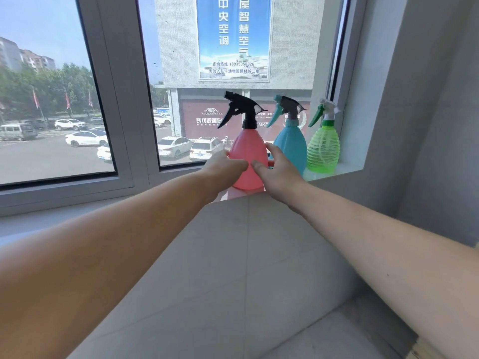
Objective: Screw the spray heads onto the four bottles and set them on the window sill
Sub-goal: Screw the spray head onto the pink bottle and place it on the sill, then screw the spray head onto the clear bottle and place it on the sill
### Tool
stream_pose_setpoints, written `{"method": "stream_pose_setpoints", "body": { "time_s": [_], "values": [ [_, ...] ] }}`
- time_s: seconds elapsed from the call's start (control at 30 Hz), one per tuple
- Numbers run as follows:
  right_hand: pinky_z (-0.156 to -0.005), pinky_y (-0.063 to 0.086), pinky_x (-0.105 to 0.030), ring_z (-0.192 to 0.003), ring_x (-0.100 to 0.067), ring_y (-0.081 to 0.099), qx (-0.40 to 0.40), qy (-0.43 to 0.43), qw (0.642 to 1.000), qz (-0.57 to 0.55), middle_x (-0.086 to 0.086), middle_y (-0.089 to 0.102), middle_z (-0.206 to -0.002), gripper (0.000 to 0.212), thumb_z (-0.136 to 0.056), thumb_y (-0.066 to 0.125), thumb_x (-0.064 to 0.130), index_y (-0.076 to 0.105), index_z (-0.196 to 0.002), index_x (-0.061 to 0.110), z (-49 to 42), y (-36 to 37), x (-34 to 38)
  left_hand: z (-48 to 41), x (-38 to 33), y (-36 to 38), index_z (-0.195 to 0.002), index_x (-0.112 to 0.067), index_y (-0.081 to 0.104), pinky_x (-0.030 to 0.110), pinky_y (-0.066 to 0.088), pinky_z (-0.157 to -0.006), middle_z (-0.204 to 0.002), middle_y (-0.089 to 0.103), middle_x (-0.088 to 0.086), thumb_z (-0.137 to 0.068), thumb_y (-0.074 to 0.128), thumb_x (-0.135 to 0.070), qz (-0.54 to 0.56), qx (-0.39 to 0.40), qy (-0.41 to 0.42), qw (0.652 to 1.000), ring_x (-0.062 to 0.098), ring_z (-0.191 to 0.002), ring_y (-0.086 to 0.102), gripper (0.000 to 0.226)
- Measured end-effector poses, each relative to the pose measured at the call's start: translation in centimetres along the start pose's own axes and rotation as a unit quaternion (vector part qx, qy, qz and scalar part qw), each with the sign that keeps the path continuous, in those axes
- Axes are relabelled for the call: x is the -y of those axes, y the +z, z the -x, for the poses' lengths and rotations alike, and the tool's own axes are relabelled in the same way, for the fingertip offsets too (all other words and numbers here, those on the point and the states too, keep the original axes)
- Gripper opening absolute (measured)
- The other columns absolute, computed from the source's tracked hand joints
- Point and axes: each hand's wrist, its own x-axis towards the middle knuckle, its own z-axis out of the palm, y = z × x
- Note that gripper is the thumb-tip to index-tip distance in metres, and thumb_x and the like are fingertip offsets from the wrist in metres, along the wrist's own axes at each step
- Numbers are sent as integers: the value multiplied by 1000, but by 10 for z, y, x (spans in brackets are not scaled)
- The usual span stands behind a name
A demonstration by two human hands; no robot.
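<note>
A pink bottle (247, 151) with a black spray head (242, 108) stands upright on the window sill (344, 168). My left hand (224, 168) wraps its left side and my right hand (278, 172) its right side, thumbs meeting in front. To its right stand a blue bottle (291, 143) with a grey and teal spray head (287, 108), then a green ribbed bottle (323, 149) with a white and green spray head (327, 110). All three stand close together near the glass.
The window frame (124, 120) and glass rise right behind the bottles. A grey wall (404, 104) closes the sill on the right, next to the green bottle. A light tiled ledge (246, 268) spreads below my arms.
</note>
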Motion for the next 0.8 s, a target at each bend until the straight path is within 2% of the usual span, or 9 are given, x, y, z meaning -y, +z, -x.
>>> {"method": "stream_pose_setpoints", "body": {
  "time_s": [0.1,0.2,0.27,0.4,0.47,0.53,0.67,0.73,0.8],
  "values": [
    [-110,42,-42,-131,-25,50,-7,7,1000,18,-7,47,-148,66,-97,54,42,27,-155,27,2,-5,-1,3,-2,-2,-148,-9,43,23,47,-68,-92,56,-4,-96,60,-19,8,-9,-10,1000,10,-80,57,55],
    [-113,38,-43,-138,-22,44,-21,12,1000,14,-4,41,-154,66,-95,54,47,29,-154,30,10,-13,-1,10,-2,-6,-160,-12,26,39,49,-102,-140,55,9,-93,66,-35,14,-12,-18,1000,28,-124,58,81],
    [-108,41,-37,-131,-19,48,-32,7,999,4,-2,45,-150,62,-96,53,47,33,-152,29,21,-20,-2,18,3,-9,-159,-15,28,46,43,-113,-154,48,11,-92,70,-42,23,-28,-1,999,31,-136,52,84],
    [-84,43,-25,-109,-12,53,-35,16,999,-12,2,54,-130,53,-96,54,43,42,-145,28,52,-36,-27,56,19,-2,-144,-19,47,37,55,-85,-124,67,4,-88,74,-46,60,-47,64,995,24,-112,66,68],
    [-83,47,-27,-108,-13,57,-32,41,999,-12,3,58,-123,47,-96,56,43,48,-140,27,72,-40,-49,75,32,9,-137,-20,53,43,59,-92,-110,71,3,-79,75,-50,64,-32,74,995,25,-105,71,69],
    [-91,52,-37,-105,-18,62,-35,77,996,-11,1,63,-117,41,-94,59,43,55,-131,26,90,-39,-78,89,52,25,-132,-21,57,50,59,-98,-104,73,2,-74,73,-52,60,7,64,996,23,-100,74,68],
    [-93,55,-50,-100,-26,69,-28,161,986,-19,1,71,-99,34,-79,66,51,65,-106,29,123,-26,-144,102,106,65,-130,-22,56,51,58,-98,-115,72,6,-84,74,-52,20,99,-13,995,28,-109,72,58],
    [-92,55,-46,-98,-27,69,3,207,978,-20,0,70,-94,25,-83,69,43,65,-101,26,144,-13,-180,106,144,87,-136,-22,53,48,56,-103,-124,68,6,-81,73,-60,1,152,-81,985,27,-113,69,70],
    [-79,53,-36,-87,-25,67,31,248,968,-11,-3,67,-89,22,-88,70,32,65,-105,19,165,3,-218,111,185,107,-142,-24,47,46,52,-108,-133,62,4,-71,72,-71,-17,194,-156,969,23,-120,64,89]
  ]
}}
